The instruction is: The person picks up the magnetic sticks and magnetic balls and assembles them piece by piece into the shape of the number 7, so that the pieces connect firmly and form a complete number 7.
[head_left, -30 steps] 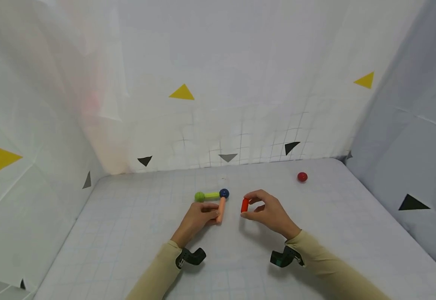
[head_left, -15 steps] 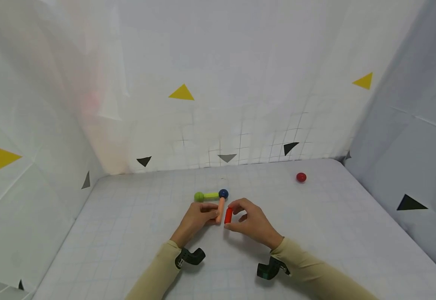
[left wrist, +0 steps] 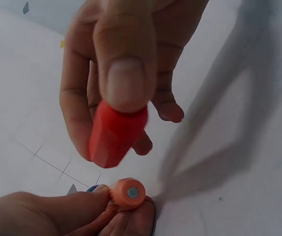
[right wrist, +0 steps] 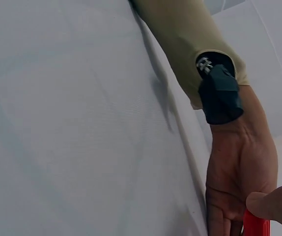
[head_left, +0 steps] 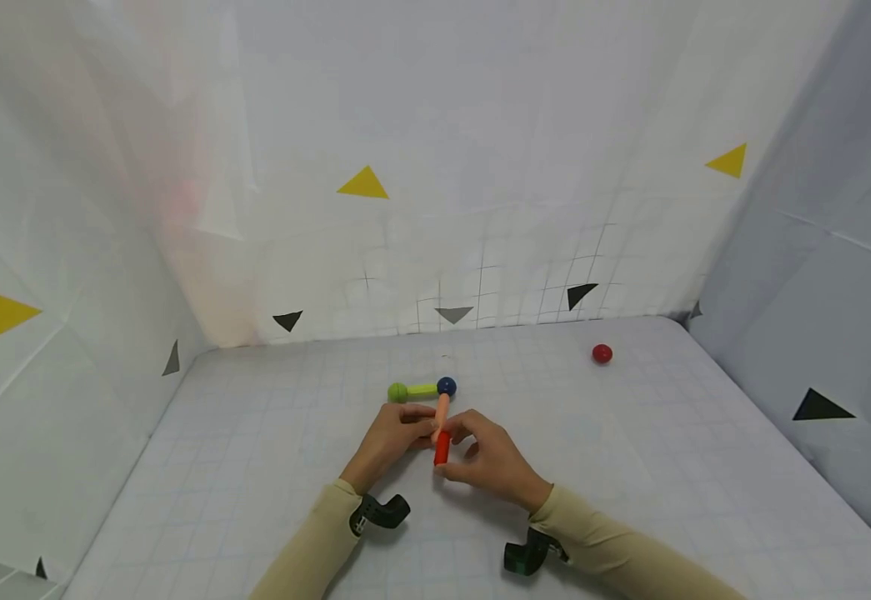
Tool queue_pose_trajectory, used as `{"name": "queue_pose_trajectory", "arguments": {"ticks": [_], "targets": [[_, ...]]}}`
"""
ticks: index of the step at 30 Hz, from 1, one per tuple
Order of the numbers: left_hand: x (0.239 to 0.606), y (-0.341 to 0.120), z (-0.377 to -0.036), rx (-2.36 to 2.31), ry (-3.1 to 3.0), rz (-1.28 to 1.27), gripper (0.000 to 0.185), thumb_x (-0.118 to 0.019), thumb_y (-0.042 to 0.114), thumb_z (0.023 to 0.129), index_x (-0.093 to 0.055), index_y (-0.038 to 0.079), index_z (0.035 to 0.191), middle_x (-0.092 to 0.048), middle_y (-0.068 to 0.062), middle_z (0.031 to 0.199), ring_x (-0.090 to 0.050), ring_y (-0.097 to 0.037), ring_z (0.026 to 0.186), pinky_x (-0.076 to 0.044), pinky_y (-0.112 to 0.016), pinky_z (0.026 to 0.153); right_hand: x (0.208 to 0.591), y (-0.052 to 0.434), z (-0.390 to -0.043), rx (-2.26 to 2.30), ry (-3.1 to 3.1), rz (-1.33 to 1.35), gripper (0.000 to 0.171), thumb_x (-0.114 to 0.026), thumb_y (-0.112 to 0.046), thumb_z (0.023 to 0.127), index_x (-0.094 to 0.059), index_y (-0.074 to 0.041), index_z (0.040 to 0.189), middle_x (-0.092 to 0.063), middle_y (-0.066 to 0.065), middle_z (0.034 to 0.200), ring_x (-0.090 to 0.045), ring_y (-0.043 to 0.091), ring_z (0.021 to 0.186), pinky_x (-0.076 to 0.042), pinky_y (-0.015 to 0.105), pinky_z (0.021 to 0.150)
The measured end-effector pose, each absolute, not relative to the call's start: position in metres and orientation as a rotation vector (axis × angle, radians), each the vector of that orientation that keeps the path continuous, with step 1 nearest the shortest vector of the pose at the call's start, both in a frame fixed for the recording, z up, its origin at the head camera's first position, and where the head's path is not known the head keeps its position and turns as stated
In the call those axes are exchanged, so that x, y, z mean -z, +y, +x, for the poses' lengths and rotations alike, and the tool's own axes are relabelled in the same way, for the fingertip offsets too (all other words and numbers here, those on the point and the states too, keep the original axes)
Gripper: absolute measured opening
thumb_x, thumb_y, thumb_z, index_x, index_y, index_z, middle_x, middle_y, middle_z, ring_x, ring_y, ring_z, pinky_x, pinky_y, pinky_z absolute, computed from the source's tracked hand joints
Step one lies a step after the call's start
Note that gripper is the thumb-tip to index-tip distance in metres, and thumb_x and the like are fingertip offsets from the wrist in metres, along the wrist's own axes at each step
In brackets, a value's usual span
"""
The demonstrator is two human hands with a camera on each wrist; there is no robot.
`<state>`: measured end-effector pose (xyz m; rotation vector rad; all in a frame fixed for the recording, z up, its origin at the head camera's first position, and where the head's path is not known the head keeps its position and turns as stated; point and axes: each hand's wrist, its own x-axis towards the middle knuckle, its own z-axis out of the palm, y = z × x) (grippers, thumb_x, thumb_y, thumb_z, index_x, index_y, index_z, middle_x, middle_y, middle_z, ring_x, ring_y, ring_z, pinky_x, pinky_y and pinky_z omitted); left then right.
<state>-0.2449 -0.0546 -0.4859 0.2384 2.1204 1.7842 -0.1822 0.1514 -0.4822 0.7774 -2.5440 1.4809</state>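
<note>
Since the earlier frames we are seeing the right hand (head_left: 488, 460) travelling leftward across the table (head_left: 630, 467), carrying the red rod (head_left: 442, 447) from well apart to just beside the near end of the orange rod (head_left: 443, 414). We are watching the left hand (head_left: 393, 437) gripping that orange rod low down, thumb and fingers curled about it, steadying it against the gridded surface. We are seeing the right thumb and fingers pinching the red rod, which the left wrist view shows hovering directly above the orange rod's capped end (left wrist: 129, 192), close but not yet touching. The two hands are almost meeting at the centre of the table. At its far end the orange rod is joining the blue ball (head_left: 447, 386), from which a yellow-green rod (head_left: 423, 389) is running left to the green ball (head_left: 397, 392). A red ball (head_left: 602, 353) is lying well apart, near the back right corner. We are judging the step in hand to be the mating of red rod to orange rod, end to end. The next move, in our judgement, is calling for careful alignment of the two end faces, then a short closing motion while the left hand is bracing the assembly against sliding.
</note>
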Motion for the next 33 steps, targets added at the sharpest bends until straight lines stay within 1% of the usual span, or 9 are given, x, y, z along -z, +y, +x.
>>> {"name": "queue_pose_trajectory", "arguments": {"ticks": [3,7,11,18,27,30,33], "targets": [[0.486,-0.054,-0.245,-1.793,2.113,0.241,0.032,-0.074,0.015,0.100,-0.072,-0.003,0.126,-0.074,-0.013,0.115,-0.073,-0.020,0.093,-0.060,-0.033,0.082,0.484,0.149,-0.180,-1.467,-2.542,0.813,0.049,-0.090,-0.013,0.083,-0.064,-0.005,0.124,-0.064,0.000,0.115,-0.063,0.029,0.099,-0.058,0.037,0.076],[0.485,-0.054,-0.244,-1.775,2.128,0.234,0.031,-0.074,0.016,0.099,-0.073,-0.001,0.126,-0.074,-0.011,0.115,-0.072,-0.019,0.094,-0.060,-0.032,0.083,0.487,0.145,-0.178,-1.457,-2.544,0.845,0.049,-0.090,-0.012,0.083,-0.064,-0.004,0.123,-0.064,0.002,0.114,-0.062,0.029,0.099,-0.058,0.037,0.075],[0.485,-0.054,-0.244,-1.776,2.126,0.225,0.031,-0.075,0.015,0.099,-0.073,-0.001,0.125,-0.074,-0.011,0.114,-0.072,-0.020,0.095,-0.060,-0.032,0.084,0.491,0.144,-0.179,-1.430,-2.552,0.846,0.048,-0.090,-0.014,0.084,-0.065,-0.005,0.123,-0.064,0.000,0.113,-0.062,0.027,0.097,-0.057,0.035,0.075],[0.486,-0.055,-0.245,-1.821,2.087,0.229,0.031,-0.073,0.011,0.099,-0.071,-0.005,0.126,-0.073,-0.015,0.115,-0.072,-0.022,0.096,-0.060,-0.035,0.084,0.494,0.143,-0.181,-1.375,-2.553,0.862,0.050,-0.092,-0.016,0.083,-0.065,-0.006,0.124,-0.063,-0.001,0.112,-0.062,0.026,0.096,-0.056,0.034,0.074],[0.487,-0.055,-0.246,-1.813,2.083,0.233,0.031,-0.073,0.012,0.099,-0.071,-0.005,0.126,-0.074,-0.014,0.114,-0.072,-0.022,0.097,-0.060,-0.034,0.084,0.495,0.143,-0.181,-1.381,-2.563,0.847,0.049,-0.091,-0.018,0.083,-0.066,-0.006,0.124,-0.063,-0.002,0.112,-0.062,0.025,0.097,-0.057,0.034,0.074],[0.487,-0.055,-0.246,-1.821,2.072,0.239,0.032,-0.073,0.012,0.099,-0.071,-0.005,0.126,-0.073,-0.015,0.115,-0.072,-0.022,0.097,-0.060,-0.034,0.084,0.493,0.144,-0.180,-1.383,-2.560,0.837,0.049,-0.091,-0.016,0.083,-0.065,-0.007,0.124,-0.063,-0.001,0.114,-0.062,0.025,0.098,-0.057,0.035,0.075],[0.487,-0.055,-0.246,-1.829,2.060,0.238,0.032,-0.073,0.012,0.099,-0.071,-0.005,0.126,-0.073,-0.015,0.116,-0.073,-0.022,0.096,-0.060,-0.034,0.083,0.490,0.146,-0.180,-1.437,-2.546,0.828,0.049,-0.090,-0.012,0.083,-0.064,-0.006,0.123,-0.065,0.003,0.115,-0.063,0.025,0.099,-0.058,0.038,0.076]]}}
